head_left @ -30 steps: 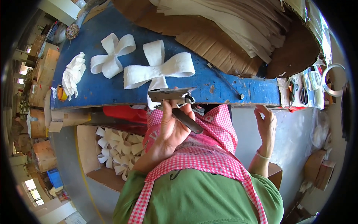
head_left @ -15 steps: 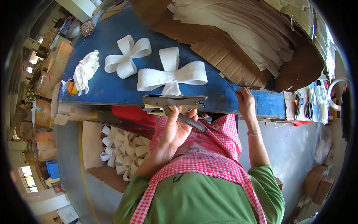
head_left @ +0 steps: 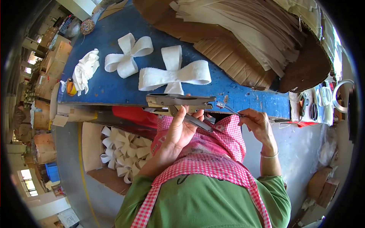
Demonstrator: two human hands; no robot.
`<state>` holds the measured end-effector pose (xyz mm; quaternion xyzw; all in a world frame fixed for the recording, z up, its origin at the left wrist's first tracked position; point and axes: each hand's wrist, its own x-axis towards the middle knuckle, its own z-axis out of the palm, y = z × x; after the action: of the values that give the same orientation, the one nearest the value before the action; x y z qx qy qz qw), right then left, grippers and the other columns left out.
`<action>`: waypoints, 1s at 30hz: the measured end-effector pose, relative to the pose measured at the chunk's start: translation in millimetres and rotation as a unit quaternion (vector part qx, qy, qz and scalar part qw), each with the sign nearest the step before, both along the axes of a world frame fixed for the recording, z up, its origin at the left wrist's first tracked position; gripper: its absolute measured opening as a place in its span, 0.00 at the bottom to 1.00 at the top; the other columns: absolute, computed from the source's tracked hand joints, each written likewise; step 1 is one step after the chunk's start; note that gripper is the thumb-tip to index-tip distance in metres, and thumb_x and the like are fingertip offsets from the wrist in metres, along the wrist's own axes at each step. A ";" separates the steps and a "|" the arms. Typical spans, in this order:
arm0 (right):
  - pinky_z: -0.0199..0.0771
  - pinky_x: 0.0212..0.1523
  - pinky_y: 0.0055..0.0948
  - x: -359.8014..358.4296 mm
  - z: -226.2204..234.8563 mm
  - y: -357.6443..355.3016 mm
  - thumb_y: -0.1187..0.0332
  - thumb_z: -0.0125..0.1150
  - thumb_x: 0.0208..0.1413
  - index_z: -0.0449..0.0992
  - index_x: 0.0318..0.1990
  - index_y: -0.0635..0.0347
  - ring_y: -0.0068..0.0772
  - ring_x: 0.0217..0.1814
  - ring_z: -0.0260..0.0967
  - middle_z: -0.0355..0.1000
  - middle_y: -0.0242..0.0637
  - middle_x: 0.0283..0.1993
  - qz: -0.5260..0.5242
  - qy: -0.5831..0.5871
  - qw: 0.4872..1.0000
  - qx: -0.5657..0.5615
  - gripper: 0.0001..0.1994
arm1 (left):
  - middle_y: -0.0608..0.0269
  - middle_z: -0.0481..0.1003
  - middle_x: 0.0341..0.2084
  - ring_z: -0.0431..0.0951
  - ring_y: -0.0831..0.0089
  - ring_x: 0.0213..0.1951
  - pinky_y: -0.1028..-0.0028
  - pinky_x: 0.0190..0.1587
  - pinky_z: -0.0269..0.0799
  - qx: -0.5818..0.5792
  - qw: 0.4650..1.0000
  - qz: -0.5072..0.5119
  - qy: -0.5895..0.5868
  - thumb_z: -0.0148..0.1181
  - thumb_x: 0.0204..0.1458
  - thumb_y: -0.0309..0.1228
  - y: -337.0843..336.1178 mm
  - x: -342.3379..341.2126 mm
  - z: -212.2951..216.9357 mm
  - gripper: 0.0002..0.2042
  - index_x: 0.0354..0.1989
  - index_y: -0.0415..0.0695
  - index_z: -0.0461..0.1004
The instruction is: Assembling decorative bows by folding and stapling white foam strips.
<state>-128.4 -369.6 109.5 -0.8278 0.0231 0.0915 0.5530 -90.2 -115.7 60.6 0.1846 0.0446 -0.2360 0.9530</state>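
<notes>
From my distant seat I watch the left hand [head_left: 178, 131] grasp a metal plier stapler [head_left: 180, 100] from below, its thumb and fingers around the handle region. The tool lies crosswise over the worktable [head_left: 110, 89]'s near edge, probably so that its right end faces the other hand; whether it rests on that edge, I cannot tell.

The right hand [head_left: 257, 123] pinches the outer end of a thin dark rod [head_left: 231, 109] between thumb and fingers, just off the same edge. I judge that this fingertip grip is for aiming, since the rod's inner end comes up to the stapler's right end; contact there is too small to make out.

One white fabric bow [head_left: 175, 74] lies just beyond the stapler, within easy reach, I'd say; another bow [head_left: 128, 55] sits farther in, toward the left edge. White gloves [head_left: 86, 70] lie by the near left corner, apparently out of the way. Pale strips [head_left: 243, 34] fan over cardboard [head_left: 224, 62] along the far right side.
</notes>
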 end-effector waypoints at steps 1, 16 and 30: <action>0.62 0.23 0.19 0.2 -0.5 0.5 0.77 0.57 0.48 0.76 0.37 0.65 0.16 0.23 0.63 0.71 0.34 0.22 0.000 0.000 1.000 0.000 0.08 | 0.63 0.72 0.45 0.75 0.66 0.44 0.65 0.48 0.71 0.000 1.000 0.000 0.000 0.52 0.54 0.38 0.4 -0.5 0.0 0.23 0.58 0.52 0.59; 0.65 0.22 0.25 4.5 15.4 6.0 0.76 0.52 0.51 0.75 0.36 0.67 0.25 0.21 0.68 0.70 0.39 0.20 0.044 -0.036 0.997 -0.052 0.07 | 0.62 0.69 0.47 0.74 0.66 0.44 0.68 0.48 0.70 0.009 1.000 0.003 -0.020 0.54 0.53 0.38 1.9 -2.5 -0.3 0.24 0.58 0.50 0.57; 0.64 0.21 0.28 4.5 24.5 6.9 0.75 0.53 0.50 0.75 0.35 0.66 0.34 0.19 0.67 0.70 0.42 0.19 0.072 -0.026 0.992 -0.098 0.06 | 0.60 0.71 0.44 0.75 0.68 0.42 0.68 0.50 0.67 0.025 1.000 0.001 -0.015 0.54 0.53 0.35 2.6 -2.1 -1.8 0.22 0.56 0.49 0.60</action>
<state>-123.9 -362.7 134.1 -0.8797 -0.0417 0.1070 0.4614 -92.3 -113.1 58.8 0.2117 0.0366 -0.2316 0.9488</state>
